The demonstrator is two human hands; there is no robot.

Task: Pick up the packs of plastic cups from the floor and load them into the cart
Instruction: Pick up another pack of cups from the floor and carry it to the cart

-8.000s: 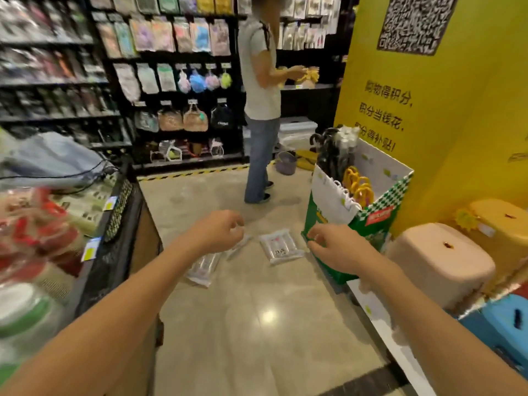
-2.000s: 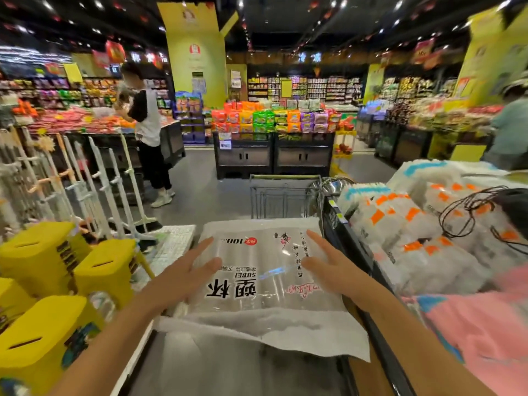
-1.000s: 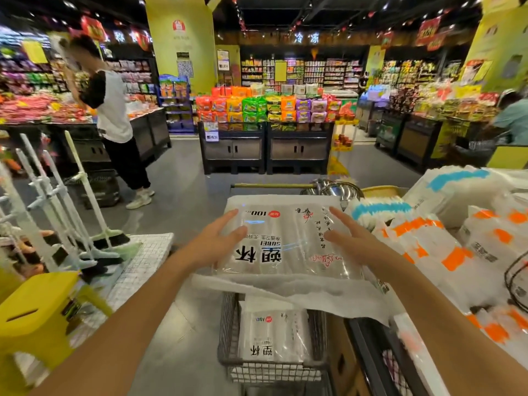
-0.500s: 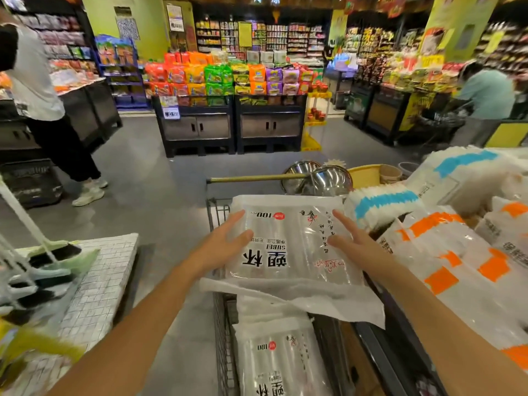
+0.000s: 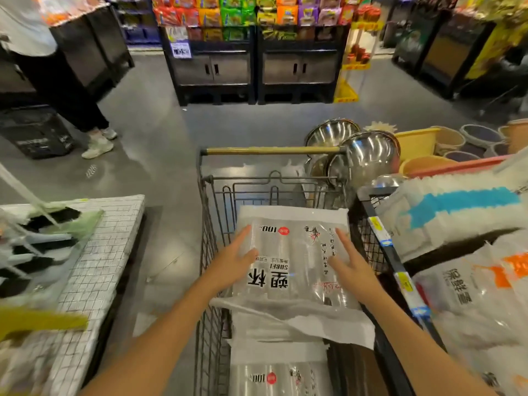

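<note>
Your left hand [image 5: 234, 260] and right hand [image 5: 350, 267] press flat-fingered against opposite sides of a pack of plastic cups [image 5: 291, 261], holding it inside the wire cart [image 5: 213, 224]. Another pack [image 5: 278, 375] lies beneath, nearer you.

Held pack: clear, glossy plastic cup pack with black print [image 5: 291, 261], white matt end flap.
Cart: dark wire-mesh metal shopping cart [image 5: 213, 224], dull; brass-coloured handle bar.
Bowls: round polished steel bowls [image 5: 368, 155], mirror-bright.
Floor: grey smooth floor [image 5: 160, 138], faintly reflective.
</note>
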